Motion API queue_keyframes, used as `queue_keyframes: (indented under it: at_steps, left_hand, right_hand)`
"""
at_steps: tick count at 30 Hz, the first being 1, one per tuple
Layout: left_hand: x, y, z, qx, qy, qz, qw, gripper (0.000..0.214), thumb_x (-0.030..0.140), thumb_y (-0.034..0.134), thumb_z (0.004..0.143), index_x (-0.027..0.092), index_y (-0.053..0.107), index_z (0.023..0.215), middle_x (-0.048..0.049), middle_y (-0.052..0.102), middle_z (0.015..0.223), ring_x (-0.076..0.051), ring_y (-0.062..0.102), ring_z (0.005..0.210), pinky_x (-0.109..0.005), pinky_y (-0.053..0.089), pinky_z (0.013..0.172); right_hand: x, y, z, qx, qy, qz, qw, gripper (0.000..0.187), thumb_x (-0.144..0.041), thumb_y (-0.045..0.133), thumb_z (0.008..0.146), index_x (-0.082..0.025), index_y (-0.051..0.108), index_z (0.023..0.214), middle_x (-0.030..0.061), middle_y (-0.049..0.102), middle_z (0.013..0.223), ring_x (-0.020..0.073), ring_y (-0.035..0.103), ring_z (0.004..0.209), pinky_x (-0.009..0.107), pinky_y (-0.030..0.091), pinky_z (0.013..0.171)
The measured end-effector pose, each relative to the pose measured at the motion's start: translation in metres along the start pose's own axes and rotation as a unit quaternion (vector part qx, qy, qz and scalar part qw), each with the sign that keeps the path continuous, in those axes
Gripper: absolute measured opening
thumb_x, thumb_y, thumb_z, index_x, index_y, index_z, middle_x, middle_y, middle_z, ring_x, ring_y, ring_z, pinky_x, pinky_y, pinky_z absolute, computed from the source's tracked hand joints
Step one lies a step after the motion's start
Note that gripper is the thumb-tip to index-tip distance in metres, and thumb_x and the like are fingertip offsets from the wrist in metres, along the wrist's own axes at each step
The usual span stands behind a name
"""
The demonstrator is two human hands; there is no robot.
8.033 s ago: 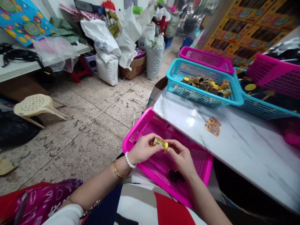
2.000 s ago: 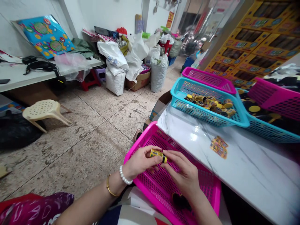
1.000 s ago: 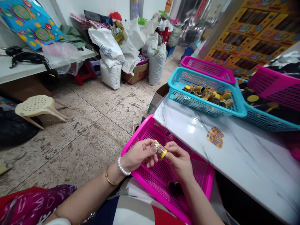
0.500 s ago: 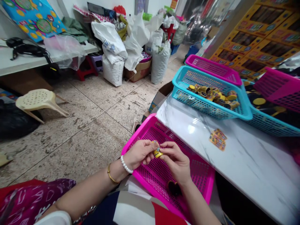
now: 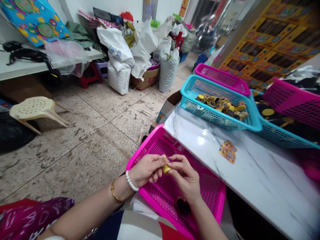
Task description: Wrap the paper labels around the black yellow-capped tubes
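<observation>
Both hands meet over a pink plastic basket [image 5: 150,143], pinching one small yellow cylindrical piece [image 5: 166,169] with a printed label. My left hand [image 5: 150,168], with a pearl bracelet at the wrist, is closed on its left side, thumb on top. The fingertips of my right hand [image 5: 186,176] close on the right side of the same piece. Fingers cover much of it, so its exact kind is unclear. Below my right wrist, a dark round piece [image 5: 183,205] lies in the pink basket.
On the marble-patterned table [image 5: 197,143] lie a few printed stickers [image 5: 228,151]. Behind them a blue basket [image 5: 220,123] holds several yellow-and-black pieces. Stacked yellow boxes [image 5: 252,50] stand at the right. A cream stool [image 5: 37,106] and white sacks [image 5: 120,73] are on the floor.
The yellow piece has turned slightly between my fingers, and its label shows less. The whole view has shifted a little; both hands keep their hold.
</observation>
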State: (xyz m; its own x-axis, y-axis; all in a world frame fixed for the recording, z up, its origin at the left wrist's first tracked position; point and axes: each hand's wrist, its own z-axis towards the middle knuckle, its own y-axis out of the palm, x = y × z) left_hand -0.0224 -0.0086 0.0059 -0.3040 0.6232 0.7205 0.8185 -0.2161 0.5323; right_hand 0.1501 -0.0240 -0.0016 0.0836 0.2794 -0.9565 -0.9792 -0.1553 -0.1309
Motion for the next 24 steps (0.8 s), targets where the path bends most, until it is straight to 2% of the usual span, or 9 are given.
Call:
queue_keyframes:
  at_steps: [4, 7, 10, 12, 14, 16, 19, 22, 24]
  left_hand:
    - [-0.004, 0.001, 0.000, -0.016, 0.011, -0.004, 1.000, 0.043, 0.056, 0.062, 0.081, 0.015, 0.054, 0.090, 0.0035, 0.057, 0.055, -0.005, 0.046, 0.037, -0.013, 0.028, 0.033]
    - [-0.009, 0.005, -0.005, -0.044, 0.032, 0.033, 0.998, 0.049, 0.055, 0.056, 0.085, 0.015, 0.050, 0.113, -0.0003, 0.063, 0.066, -0.008, 0.052, 0.044, -0.017, 0.035, 0.040]
    - [-0.015, 0.013, -0.015, -0.088, 0.042, 0.168, 0.981, 0.047, 0.042, 0.062, 0.083, 0.015, 0.052, 0.121, -0.0011, 0.063, 0.073, -0.010, 0.054, 0.053, -0.022, 0.039, 0.049]
    - [-0.017, 0.017, -0.022, -0.117, 0.046, 0.274, 0.954, 0.038, 0.033, 0.065, 0.081, 0.016, 0.060, 0.115, -0.0015, 0.063, 0.077, -0.011, 0.054, 0.062, -0.024, 0.041, 0.057]
    - [-0.017, 0.019, -0.025, -0.134, 0.055, 0.351, 0.925, 0.032, 0.030, 0.065, 0.080, 0.018, 0.066, 0.109, -0.0019, 0.063, 0.079, -0.013, 0.054, 0.068, -0.025, 0.041, 0.061]
    - [-0.016, 0.017, -0.025, -0.132, 0.064, 0.386, 0.911, 0.030, 0.030, 0.064, 0.080, 0.019, 0.067, 0.108, -0.0019, 0.063, 0.080, -0.015, 0.053, 0.070, -0.026, 0.040, 0.062]
    - [-0.017, 0.011, -0.020, -0.110, 0.065, 0.378, 0.917, 0.030, 0.030, 0.061, 0.082, 0.019, 0.066, 0.110, -0.0013, 0.063, 0.079, -0.015, 0.052, 0.070, -0.026, 0.040, 0.062]
    - [-0.017, 0.006, -0.016, -0.102, 0.057, 0.357, 0.927, 0.031, 0.031, 0.060, 0.084, 0.018, 0.065, 0.111, -0.0010, 0.062, 0.080, -0.014, 0.051, 0.069, -0.025, 0.039, 0.062]
    - [-0.017, 0.007, -0.015, -0.100, 0.048, 0.351, 0.930, 0.032, 0.032, 0.060, 0.084, 0.017, 0.064, 0.112, -0.0010, 0.061, 0.080, -0.014, 0.050, 0.069, -0.025, 0.039, 0.062]
  right_hand:
    - [-0.007, -0.007, -0.002, -0.017, 0.005, -0.035, 0.999, 0.018, -0.017, 0.071, 0.081, -0.029, 0.075, 0.093, 0.0057, 0.060, 0.104, 0.0205, 0.062, 0.097, 0.032, 0.056, 0.075]
    - [-0.026, -0.029, 0.025, 0.050, -0.028, -0.099, 0.993, 0.015, -0.020, 0.070, 0.081, -0.028, 0.075, 0.092, 0.0057, 0.062, 0.103, 0.0199, 0.063, 0.094, 0.031, 0.058, 0.071]
    - [-0.059, -0.072, 0.078, 0.160, -0.093, -0.182, 0.966, 0.015, -0.024, 0.069, 0.081, -0.029, 0.074, 0.095, 0.0049, 0.062, 0.107, 0.0185, 0.065, 0.089, 0.031, 0.060, 0.069]
    - [-0.079, -0.109, 0.111, 0.154, -0.109, -0.203, 0.961, 0.037, -0.027, 0.069, 0.080, -0.031, 0.067, 0.117, 0.0054, 0.058, 0.127, 0.0172, 0.067, 0.084, 0.033, 0.060, 0.070]
    - [-0.087, -0.143, 0.127, 0.167, -0.104, -0.274, 0.941, 0.055, -0.030, 0.069, 0.079, -0.031, 0.056, 0.133, 0.0063, 0.059, 0.129, 0.0161, 0.068, 0.079, 0.033, 0.059, 0.071]
    - [-0.082, -0.168, 0.121, 0.198, -0.083, -0.370, 0.904, 0.046, -0.034, 0.066, 0.081, -0.028, 0.062, 0.127, 0.0063, 0.067, 0.117, 0.0161, 0.067, 0.073, 0.033, 0.057, 0.069]
    - [-0.053, -0.190, 0.083, 0.218, -0.016, -0.458, 0.861, 0.029, -0.040, 0.063, 0.082, -0.022, 0.076, 0.101, 0.0055, 0.073, 0.092, 0.0168, 0.064, 0.067, 0.033, 0.053, 0.068]
    - [-0.022, -0.200, 0.047, 0.202, 0.041, -0.468, 0.859, 0.029, -0.042, 0.065, 0.078, -0.020, 0.078, 0.091, 0.0065, 0.073, 0.086, 0.0180, 0.064, 0.067, 0.033, 0.050, 0.068]
    - [-0.008, -0.202, 0.036, 0.192, 0.056, -0.463, 0.864, 0.027, -0.041, 0.065, 0.077, -0.021, 0.078, 0.087, 0.0069, 0.072, 0.088, 0.0194, 0.065, 0.074, 0.032, 0.050, 0.071]
